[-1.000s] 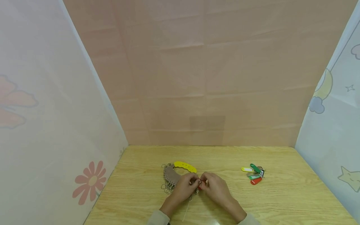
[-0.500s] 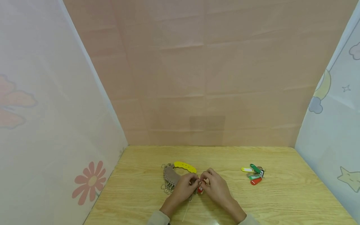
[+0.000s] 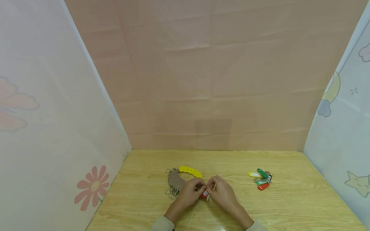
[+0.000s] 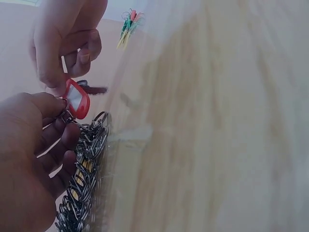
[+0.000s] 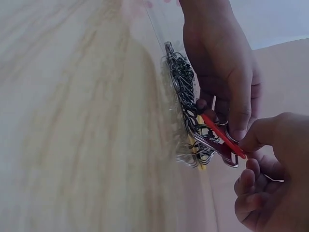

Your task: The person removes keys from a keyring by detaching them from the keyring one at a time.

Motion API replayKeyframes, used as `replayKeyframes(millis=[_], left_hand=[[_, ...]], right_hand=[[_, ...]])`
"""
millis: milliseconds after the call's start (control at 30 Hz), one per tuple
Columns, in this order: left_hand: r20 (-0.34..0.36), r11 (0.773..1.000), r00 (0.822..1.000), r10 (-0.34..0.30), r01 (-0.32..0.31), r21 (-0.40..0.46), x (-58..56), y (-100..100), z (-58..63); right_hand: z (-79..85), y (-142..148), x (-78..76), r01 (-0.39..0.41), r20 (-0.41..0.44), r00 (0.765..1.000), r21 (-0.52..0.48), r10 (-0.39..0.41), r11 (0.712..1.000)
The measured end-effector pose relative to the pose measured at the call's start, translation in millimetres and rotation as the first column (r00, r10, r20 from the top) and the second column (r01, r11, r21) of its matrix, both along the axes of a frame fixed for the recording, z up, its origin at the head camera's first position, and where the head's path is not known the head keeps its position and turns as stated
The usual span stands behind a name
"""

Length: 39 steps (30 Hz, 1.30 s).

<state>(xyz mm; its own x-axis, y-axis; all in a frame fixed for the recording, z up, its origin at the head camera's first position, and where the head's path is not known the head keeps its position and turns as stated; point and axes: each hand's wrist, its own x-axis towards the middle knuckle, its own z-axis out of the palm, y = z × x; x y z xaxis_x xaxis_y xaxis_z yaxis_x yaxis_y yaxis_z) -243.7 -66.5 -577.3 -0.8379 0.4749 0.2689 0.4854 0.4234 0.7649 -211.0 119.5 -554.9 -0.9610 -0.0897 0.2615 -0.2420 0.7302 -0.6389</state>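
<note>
A red key tag with a white label and a key on its ring is between my two hands. My left hand pinches the small metal ring at one end of the tag. From the other side, my right hand pinches the tag's edge between thumb and index finger. Beneath and left of them lies a key rack with a scalloped yellow handle, a brown curved plate and a dense row of metal hooks. My left hand covers part of the rack.
To the right on the wooden table lies a bunch of keys with red, green and yellow tags. A thin pale strip sticks out below my left hand. Patterned side panels and a pinkish back panel border the table.
The red tag has come out from behind my fingers and turned, so its white label shows. My right hand has shifted slightly; the left has stayed put.
</note>
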Motion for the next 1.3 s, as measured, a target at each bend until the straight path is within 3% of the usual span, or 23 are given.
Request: replayKeyframes(millis=[300, 533, 933, 1300], left_hand=[[0.003, 1.0, 1.0, 0.011, -0.011, -0.017, -0.1, -1.0, 0.8], [-0.008, 1.0, 1.0, -0.019, 0.019, -0.006, -0.4, -2.0, -0.2], [0.135, 0.997, 0.99, -0.043, 0.033, 0.073, 3.5, -0.7, 2.3], [0.136, 0.999, 0.991, -0.013, 0.006, 0.051, 2.9, 0.1, 4.5]], right_hand=[[2.5, 1.4, -0.4, -0.016, 0.098, 0.995, -0.049, 0.021, 0.999], [0.5, 4.1, -2.1, -0.038, 0.154, 0.986, -0.137, 0.059, 0.99], [-3.6, 9.4, -2.3, -0.128, 0.192, 0.963, -0.285, 0.188, 0.95], [0.5, 10.2, -3.5, -0.134, 0.248, 0.941, -0.357, 0.232, 0.925]])
